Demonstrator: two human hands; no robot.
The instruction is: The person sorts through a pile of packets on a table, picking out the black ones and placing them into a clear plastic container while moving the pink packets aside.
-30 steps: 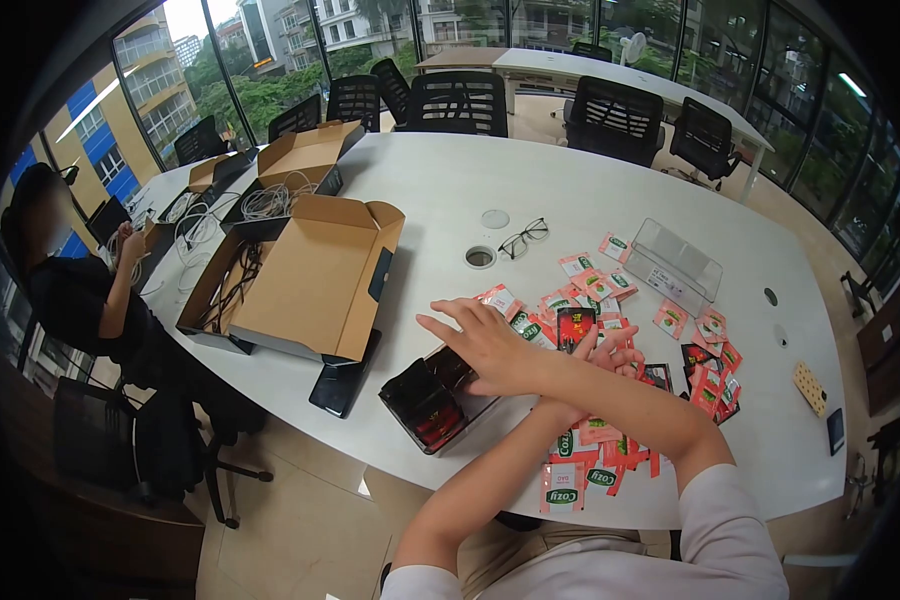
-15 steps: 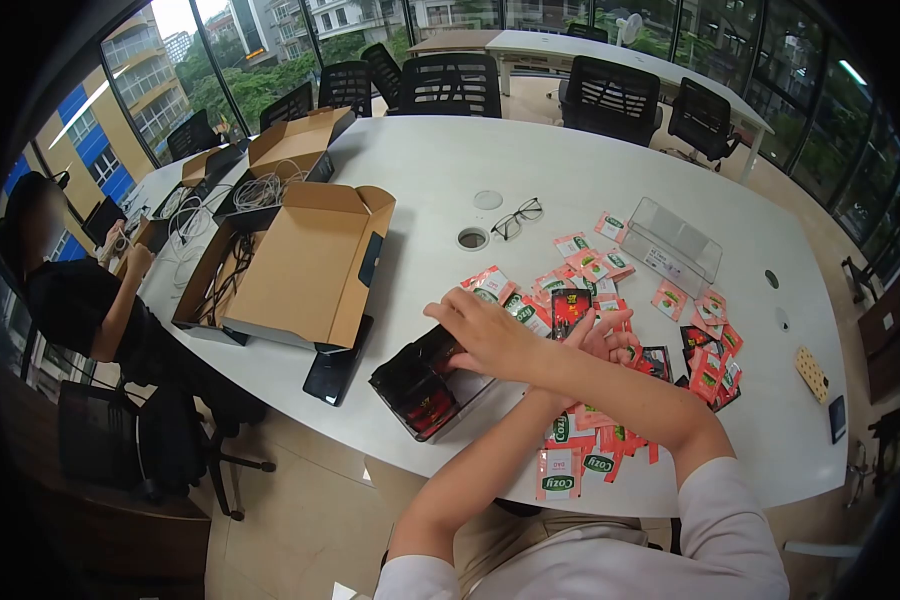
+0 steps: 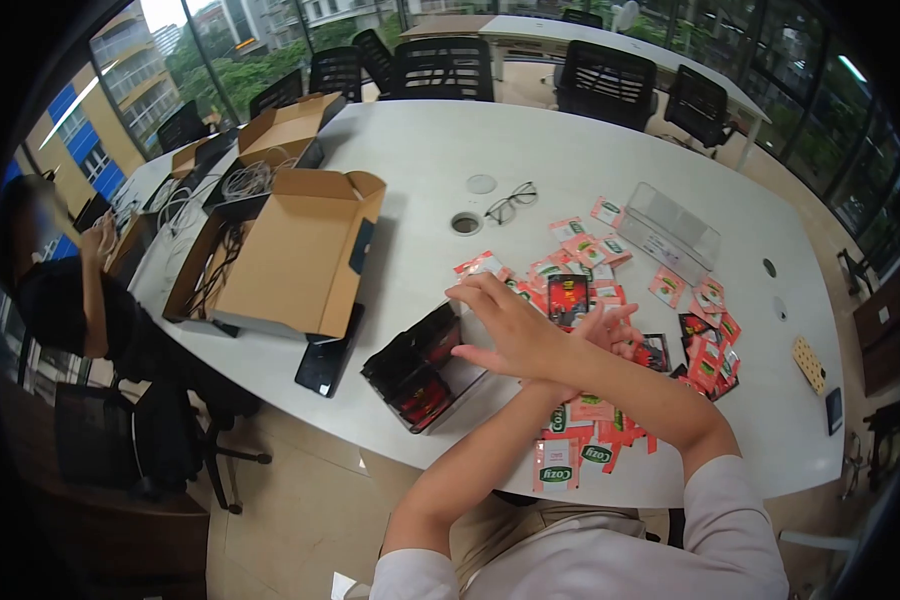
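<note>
My arms are crossed, the right forearm over the left. My right hand (image 3: 515,325) is open, thumb and fingers apart, at the right side of a clear plastic box (image 3: 448,412) that holds rows of black-and-red sachets (image 3: 420,398). Its fingers hold nothing visible. Over the loose pile lies my left hand (image 3: 615,330), palm turned up and fingers apart, partly hidden by the right forearm. Just left of it is a black-and-red sachet (image 3: 568,296); another dark sachet (image 3: 654,350) lies by its fingertips. Pink Cozy sachets (image 3: 555,465) spread around and below the hands.
A second clear plastic box (image 3: 670,235) stands behind the pile. Glasses (image 3: 511,203) lie near a table hole (image 3: 466,223). At left are a black phone (image 3: 322,365), an open cardboard box (image 3: 295,255) and cables (image 3: 250,180). A person (image 3: 60,290) sits at far left.
My right hand has come up out of the box of black sachets, and its fingers have spread. The left hand stays over the pile. The whole view has shifted slightly.
</note>
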